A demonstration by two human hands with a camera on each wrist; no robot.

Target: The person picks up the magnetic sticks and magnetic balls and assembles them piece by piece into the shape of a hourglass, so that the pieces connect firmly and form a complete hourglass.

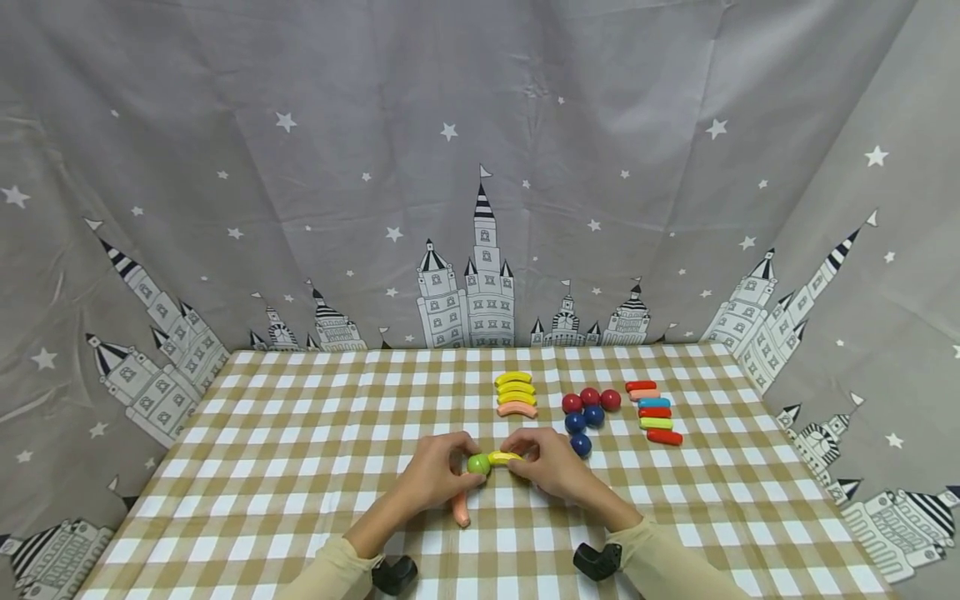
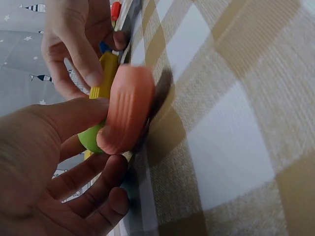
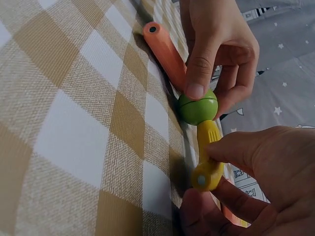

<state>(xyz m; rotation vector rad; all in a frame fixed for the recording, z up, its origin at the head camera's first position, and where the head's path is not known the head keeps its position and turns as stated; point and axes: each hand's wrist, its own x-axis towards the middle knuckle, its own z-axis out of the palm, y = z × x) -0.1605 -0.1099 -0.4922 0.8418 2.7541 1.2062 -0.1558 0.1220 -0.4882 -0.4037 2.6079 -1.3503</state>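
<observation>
My left hand [image 1: 435, 469] pinches a green ball [image 1: 478, 464] between thumb and fingers, just above the checked cloth. In my right hand [image 1: 553, 462] is a curved yellow magnetic stick [image 1: 501, 457], held by thumb and fingertips. One end of that stick touches the ball; in the right wrist view its free end shows a round grey inset. A curved orange magnetic stick [image 1: 461, 508] meets the ball's other side and points toward the near edge. Its outer end has a dark round inset in the right wrist view. Its joint with the ball is partly behind my left thumb.
Beyond the hands lie curved yellow sticks [image 1: 515, 387] and another curved orange stick [image 1: 517, 409]. To the right are dark red balls [image 1: 590, 397], dark blue balls [image 1: 575, 422] and a column of short straight sticks [image 1: 655, 412]. A grey castle-print curtain [image 1: 480, 100] stands behind the table.
</observation>
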